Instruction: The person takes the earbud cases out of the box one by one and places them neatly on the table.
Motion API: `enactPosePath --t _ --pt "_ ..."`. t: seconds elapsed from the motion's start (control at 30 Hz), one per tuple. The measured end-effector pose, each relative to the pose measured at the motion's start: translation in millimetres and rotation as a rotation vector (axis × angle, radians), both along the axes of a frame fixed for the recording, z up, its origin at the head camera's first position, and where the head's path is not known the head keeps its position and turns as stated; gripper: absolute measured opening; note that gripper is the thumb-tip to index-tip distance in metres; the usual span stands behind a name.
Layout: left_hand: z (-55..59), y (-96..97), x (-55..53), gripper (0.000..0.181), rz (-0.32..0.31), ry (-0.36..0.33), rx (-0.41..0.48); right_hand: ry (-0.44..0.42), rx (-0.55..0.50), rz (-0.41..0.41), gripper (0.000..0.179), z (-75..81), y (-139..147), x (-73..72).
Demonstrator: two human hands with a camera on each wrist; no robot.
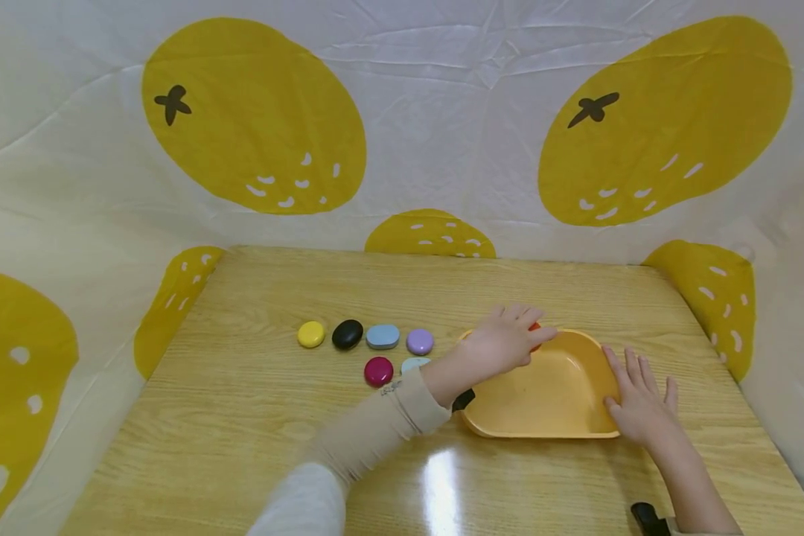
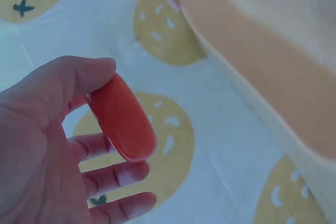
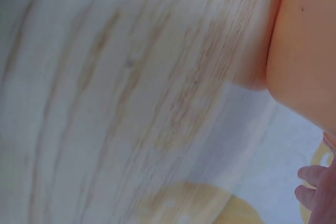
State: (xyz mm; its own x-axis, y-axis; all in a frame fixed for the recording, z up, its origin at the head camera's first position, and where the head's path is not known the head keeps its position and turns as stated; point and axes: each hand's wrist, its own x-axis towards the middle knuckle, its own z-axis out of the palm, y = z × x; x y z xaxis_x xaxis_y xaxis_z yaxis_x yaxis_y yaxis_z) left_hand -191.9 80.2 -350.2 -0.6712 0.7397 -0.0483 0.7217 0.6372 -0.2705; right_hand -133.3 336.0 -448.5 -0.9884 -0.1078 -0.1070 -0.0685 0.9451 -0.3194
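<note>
My left hand [image 1: 499,344] is above the left part of a yellow-orange plastic tub [image 1: 536,398]. It pinches a glossy red oval piece [image 2: 123,119] between thumb and forefinger, while its other fingers are loosely extended. In the head view only a bit of the red piece [image 1: 536,327] shows past the hand. At the tub's right rim rests my right hand [image 1: 643,406], its fingers spread and fairly straight. The right wrist view catches only some of that hand's fingers [image 3: 312,184], beside the tub wall [image 3: 304,51].
Left of the tub, smooth rounded pieces lie on the wooden table [image 1: 241,432]: yellow [image 1: 311,334], black [image 1: 347,334], blue [image 1: 383,336], purple [image 1: 420,342] and magenta [image 1: 378,371]. A pale blue piece [image 1: 413,364] is partly hidden by the left forearm. Patterned cloth [image 1: 442,134] surrounds the table.
</note>
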Motion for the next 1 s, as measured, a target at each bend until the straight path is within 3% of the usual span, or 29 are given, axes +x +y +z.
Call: enactPosePath --t 0.2,0.37,0.53,0.8,1.0 --pt "0.4 -50.3 7.0 0.032 0.002 0.051 0.141 0.001 -0.005 0.003 0.078 1.7 0 0.0" --pt "-13.7 -90.9 13.8 0.031 0.006 0.147 0.203 -0.002 -0.003 0.004 0.079 0.8 1 0.0" --pt "-35.1 -129.1 17.7 0.032 0.072 0.18 0.224 -0.003 -0.004 0.009 0.079 -0.9 2 -0.3" --pt "-69.6 -188.2 20.3 0.039 0.274 0.034 0.266 0.006 0.004 0.007 0.08 -2.0 0 0.5" --pt "-89.6 -216.7 19.6 0.04 0.288 0.027 0.253 0.014 0.005 0.003 0.08 -1.0 -1 1.6"
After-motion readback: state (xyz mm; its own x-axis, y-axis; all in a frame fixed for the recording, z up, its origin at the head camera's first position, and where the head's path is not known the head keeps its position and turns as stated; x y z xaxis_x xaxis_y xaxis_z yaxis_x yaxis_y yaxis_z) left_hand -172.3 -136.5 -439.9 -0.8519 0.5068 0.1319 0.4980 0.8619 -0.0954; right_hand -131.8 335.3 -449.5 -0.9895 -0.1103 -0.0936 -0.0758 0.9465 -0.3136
